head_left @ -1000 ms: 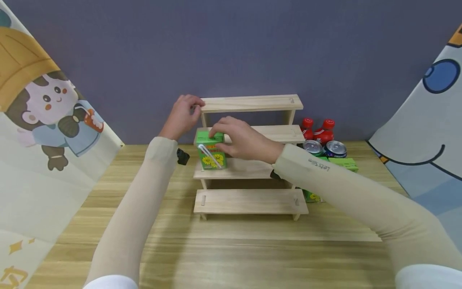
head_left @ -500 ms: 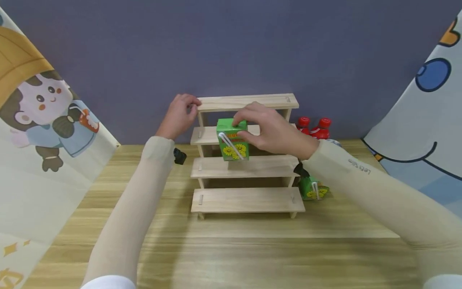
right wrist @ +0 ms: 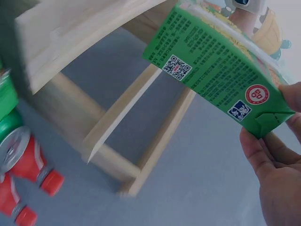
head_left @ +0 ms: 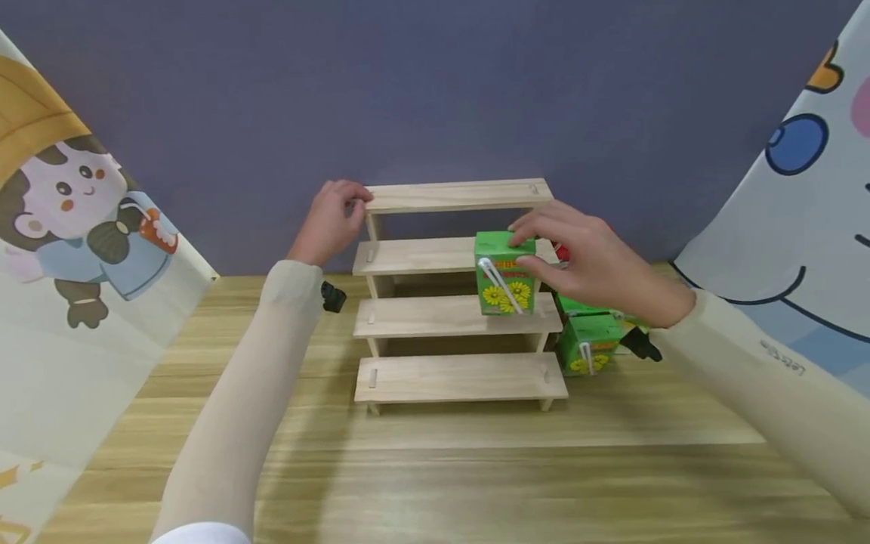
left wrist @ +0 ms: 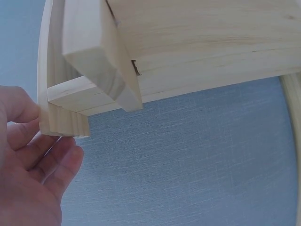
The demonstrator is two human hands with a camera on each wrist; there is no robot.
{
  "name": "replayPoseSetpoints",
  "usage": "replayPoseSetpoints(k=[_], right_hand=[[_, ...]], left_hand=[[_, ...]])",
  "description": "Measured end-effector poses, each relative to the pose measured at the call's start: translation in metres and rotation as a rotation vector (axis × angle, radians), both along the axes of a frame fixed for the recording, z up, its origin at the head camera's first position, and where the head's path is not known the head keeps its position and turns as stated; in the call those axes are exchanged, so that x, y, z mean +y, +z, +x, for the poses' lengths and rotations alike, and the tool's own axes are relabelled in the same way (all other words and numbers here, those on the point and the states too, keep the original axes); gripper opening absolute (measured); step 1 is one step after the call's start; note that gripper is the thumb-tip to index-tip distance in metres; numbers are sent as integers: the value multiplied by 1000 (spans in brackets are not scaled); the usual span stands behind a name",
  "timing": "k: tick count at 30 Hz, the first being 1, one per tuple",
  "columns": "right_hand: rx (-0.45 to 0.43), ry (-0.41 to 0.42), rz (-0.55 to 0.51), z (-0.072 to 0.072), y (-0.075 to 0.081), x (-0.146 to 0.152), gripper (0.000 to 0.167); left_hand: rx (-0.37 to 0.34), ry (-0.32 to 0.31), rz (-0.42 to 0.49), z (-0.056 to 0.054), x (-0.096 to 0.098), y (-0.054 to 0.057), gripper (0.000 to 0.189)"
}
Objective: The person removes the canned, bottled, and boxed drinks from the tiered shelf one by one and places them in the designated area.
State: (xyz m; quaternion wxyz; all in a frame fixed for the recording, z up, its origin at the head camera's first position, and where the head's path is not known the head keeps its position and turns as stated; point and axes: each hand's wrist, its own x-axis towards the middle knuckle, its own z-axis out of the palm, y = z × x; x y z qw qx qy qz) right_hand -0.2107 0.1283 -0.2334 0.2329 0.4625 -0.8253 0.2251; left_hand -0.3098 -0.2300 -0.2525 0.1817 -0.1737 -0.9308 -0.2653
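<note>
A green drink carton (head_left: 499, 276) with yellow flowers and a white straw on its front hangs upright before the right part of the shelves. My right hand (head_left: 591, 257) pinches it by its top right edge, thumb in front. In the right wrist view its printed side with a QR code faces the camera, and the right hand's fingers (right wrist: 258, 153) grip one end. My left hand (head_left: 328, 221) holds the left end of the top board of the stepped wooden shelf (head_left: 448, 375). The left wrist view shows the left hand's fingers (left wrist: 66, 162) curled at that board's end.
More green cartons (head_left: 590, 344) stand on the table (head_left: 435, 483) right of the shelf. Beyond them, red-capped bottles (right wrist: 35, 162) and a can (right wrist: 13, 147) show in the right wrist view. A dark wall (head_left: 435, 91) rises behind, with cartoon-printed panels on both sides.
My right hand has lifted the carton from the left end of a shelf board and carried it rightward. The left hand stays at the top board; the view has shifted slightly.
</note>
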Motion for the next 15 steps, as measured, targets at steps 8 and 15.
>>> replayPoseSetpoints(k=[8, 15], right_hand=[[35, 13, 47, 22, -3, 33, 34], [23, -37, 51, 40, -13, 60, 38]], left_hand=[[9, -1, 5, -2, -1, -1, 29], [9, -3, 11, -4, 0, -3, 29]])
